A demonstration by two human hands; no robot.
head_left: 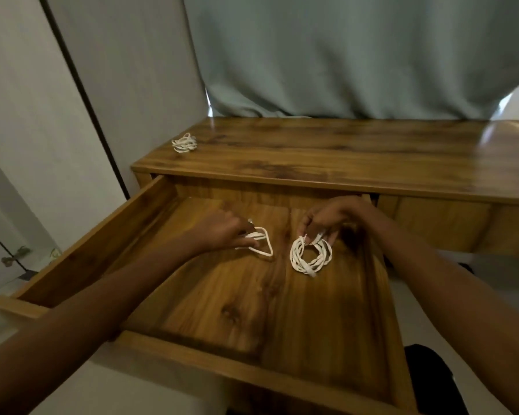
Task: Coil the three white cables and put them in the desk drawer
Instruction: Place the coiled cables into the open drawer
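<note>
Both forearms reach in from the bottom corners over the open wooden drawer [72,259], which is pulled far out from the table [342,157]. Inside it, the left hand [222,232] rests over a flattened coil of white cable [259,245] near the drawer's back middle; its fingers are curled around the near strands, gripping the bundle while the far loop sticks out to the right in a rough triangle on the drawer floor. Just beside it, apart from it, the right hand [330,218] hangs above a round coil of white cable [310,256]; its fingers [304,232] point down and pinch the top of the coil, whose lower part seems to lie on the drawer floor, one plug end poking out at the bottom. A third coil of white cable [185,142] lies loose on the table top, near its back left corner, well apart from both hands. Behind the table hangs a pale green curtain [342,55], and a pale wall panel [126,85] with a dark edge stands to the left.
</note>
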